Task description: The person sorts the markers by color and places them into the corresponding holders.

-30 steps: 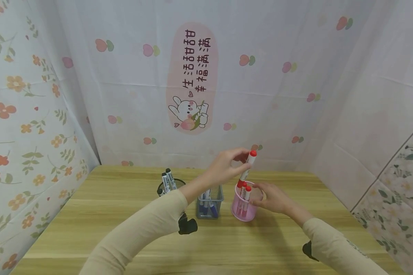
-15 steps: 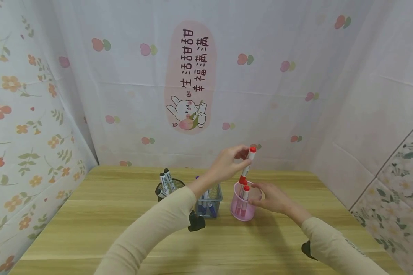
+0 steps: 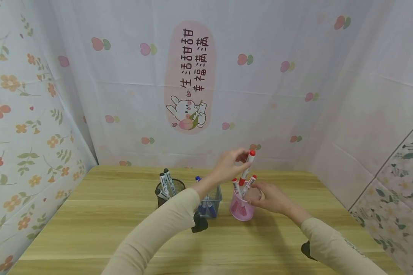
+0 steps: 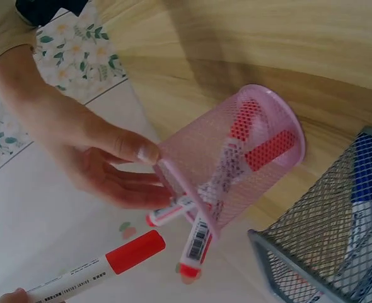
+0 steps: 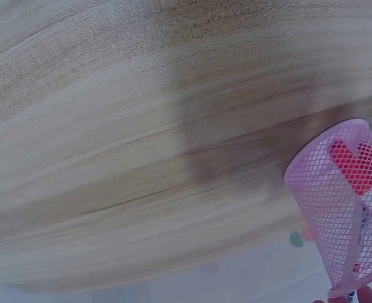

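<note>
My left hand [image 3: 227,168] pinches a white marker with red ends [image 3: 246,168] above a pink mesh pen cup [image 3: 241,212]. The marker's lower red end is just over the cup's mouth. Two more red markers stand in the cup, leaning apart; in the left wrist view one of these markers [image 4: 198,246] crosses the other inside the mesh. My right hand [image 3: 272,196] grips the cup's rim from the right, its thumb [image 4: 126,145] on the near side. Only the right fingertips [image 5: 356,295] show at the rim in the right wrist view.
Left of the pink cup stands a grey square mesh holder [image 3: 214,209] with blue markers, partly behind my left forearm. Farther left is a round black mesh cup [image 3: 179,186] with several black-capped markers. Patterned curtains [image 3: 278,114] enclose the wooden table [image 3: 89,221].
The two markers in the pink cup stood close together and now lean apart. My left hand rose slightly with its marker, then came down a little. The right hand stays on the cup.
</note>
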The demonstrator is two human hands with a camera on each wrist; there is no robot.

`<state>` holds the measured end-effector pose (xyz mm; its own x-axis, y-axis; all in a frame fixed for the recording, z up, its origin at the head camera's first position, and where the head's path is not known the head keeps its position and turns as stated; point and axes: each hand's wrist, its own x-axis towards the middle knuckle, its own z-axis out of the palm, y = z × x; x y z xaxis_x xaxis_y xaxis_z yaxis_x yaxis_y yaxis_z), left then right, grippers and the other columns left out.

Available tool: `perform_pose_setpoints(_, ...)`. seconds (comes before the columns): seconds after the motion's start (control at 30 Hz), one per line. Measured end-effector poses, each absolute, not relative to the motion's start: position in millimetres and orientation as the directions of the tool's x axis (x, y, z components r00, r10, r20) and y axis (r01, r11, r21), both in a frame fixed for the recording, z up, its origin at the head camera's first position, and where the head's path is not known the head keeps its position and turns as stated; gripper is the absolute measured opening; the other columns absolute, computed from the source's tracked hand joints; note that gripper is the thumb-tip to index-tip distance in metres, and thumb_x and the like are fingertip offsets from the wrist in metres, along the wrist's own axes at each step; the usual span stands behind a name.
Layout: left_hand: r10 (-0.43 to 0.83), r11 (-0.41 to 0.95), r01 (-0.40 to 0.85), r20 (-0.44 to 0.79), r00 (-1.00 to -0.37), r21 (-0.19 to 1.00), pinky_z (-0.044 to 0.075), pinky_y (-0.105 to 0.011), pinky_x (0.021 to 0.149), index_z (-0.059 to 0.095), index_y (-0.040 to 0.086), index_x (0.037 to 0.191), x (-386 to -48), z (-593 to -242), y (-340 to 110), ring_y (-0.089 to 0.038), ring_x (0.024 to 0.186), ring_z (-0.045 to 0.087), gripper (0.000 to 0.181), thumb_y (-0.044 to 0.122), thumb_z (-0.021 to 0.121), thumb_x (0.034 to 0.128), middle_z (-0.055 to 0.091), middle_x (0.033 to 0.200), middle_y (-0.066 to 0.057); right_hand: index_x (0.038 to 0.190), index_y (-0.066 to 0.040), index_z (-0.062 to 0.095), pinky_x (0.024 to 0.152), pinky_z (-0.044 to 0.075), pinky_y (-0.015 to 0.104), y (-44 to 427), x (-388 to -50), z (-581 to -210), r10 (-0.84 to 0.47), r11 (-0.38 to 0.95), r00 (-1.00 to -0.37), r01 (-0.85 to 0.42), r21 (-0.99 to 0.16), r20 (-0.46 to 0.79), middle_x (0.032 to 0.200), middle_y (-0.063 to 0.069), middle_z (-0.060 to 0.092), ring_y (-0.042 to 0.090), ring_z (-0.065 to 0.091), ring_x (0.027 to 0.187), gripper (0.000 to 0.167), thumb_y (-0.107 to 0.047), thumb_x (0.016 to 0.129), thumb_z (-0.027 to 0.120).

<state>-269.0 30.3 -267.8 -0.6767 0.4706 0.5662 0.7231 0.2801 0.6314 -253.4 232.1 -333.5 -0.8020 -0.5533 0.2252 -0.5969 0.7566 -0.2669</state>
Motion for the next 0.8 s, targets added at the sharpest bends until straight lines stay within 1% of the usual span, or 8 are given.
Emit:
perform_pose_setpoints(0.17, 0.474, 0.304, 0.7, 0.535, -0.699, 0.646, 0.041, -0.019, 0.076, 0.057, 0.003, 0.107, -271, -279, 31, -0.006, 0.082, 0.054, 0.024, 0.01, 0.06, 0.0844, 0.061, 0.093, -0.001, 0.113, 0.0, 0.053, 0.08, 0.041, 0.047, 231, -254, -334, -0.556, 0.747, -0.798, -0.602, -0.283, 0.23, 0.111, 0.014, 0.055, 0.032, 0.051, 0.1, 0.049, -0.028, 0.076, 0.068)
perform_pose_setpoints(0.27, 0.476, 0.317, 0.682, 0.511, -0.715, 0.659, 0.041, -0.018, 0.076, 0.056, 0.003, 0.108, -271, -286, 30, -0.005, 0.081, 0.054, 0.025, 0.01, 0.06, 0.0844, 0.061, 0.093, 0.0, 0.113, 0.0, 0.053, 0.081, 0.041, 0.048, 231, -254, -334, -0.562, 0.739, -0.794, -0.607, -0.292, 0.23, 0.111, 0.014, 0.055, 0.032, 0.051, 0.101, 0.049, -0.028, 0.076, 0.068)
perform_pose_setpoints(0.47, 0.488, 0.376, 0.655, 0.461, -0.741, 0.655, 0.041, -0.025, 0.08, 0.055, 0.006, 0.111, -270, -298, 31, -0.005, 0.084, 0.054, 0.027, 0.013, 0.059, 0.0852, 0.06, 0.092, 0.003, 0.113, 0.0, 0.053, 0.079, 0.041, 0.049, 231, -253, -334, -0.554, 0.747, -0.802, -0.598, -0.292, 0.224, 0.11, 0.014, 0.056, 0.033, 0.051, 0.1, 0.049, -0.029, 0.076, 0.068)
perform_pose_setpoints(0.57, 0.495, 0.393, 0.647, 0.443, -0.747, 0.653, 0.042, -0.023, 0.076, 0.055, 0.007, 0.109, -270, -304, 32, -0.006, 0.084, 0.054, 0.025, 0.014, 0.059, 0.0853, 0.059, 0.091, 0.003, 0.113, 0.0, 0.053, 0.079, 0.041, 0.049, 231, -253, -333, -0.551, 0.75, -0.802, -0.597, -0.285, 0.23, 0.11, 0.014, 0.056, 0.033, 0.051, 0.1, 0.049, -0.029, 0.076, 0.068)
perform_pose_setpoints(0.7, 0.506, 0.394, 0.653, 0.441, -0.741, 0.647, 0.043, -0.017, 0.068, 0.054, 0.007, 0.11, -271, -310, 35, -0.006, 0.082, 0.053, 0.026, 0.014, 0.059, 0.085, 0.059, 0.089, 0.002, 0.114, -0.001, 0.053, 0.08, 0.041, 0.049, 231, -253, -334, -0.554, 0.75, -0.801, -0.599, -0.28, 0.227, 0.111, 0.013, 0.056, 0.033, 0.051, 0.101, 0.049, -0.028, 0.076, 0.068)
perform_pose_setpoints(0.8, 0.516, 0.393, 0.658, 0.437, -0.736, 0.643, 0.043, -0.016, 0.067, 0.054, 0.007, 0.11, -271, -314, 36, -0.005, 0.081, 0.053, 0.027, 0.013, 0.059, 0.0849, 0.059, 0.089, 0.003, 0.115, -0.002, 0.053, 0.08, 0.04, 0.049, 231, -253, -334, -0.561, 0.746, -0.797, -0.604, -0.281, 0.224, 0.112, 0.013, 0.055, 0.032, 0.05, 0.102, 0.048, -0.027, 0.077, 0.067)
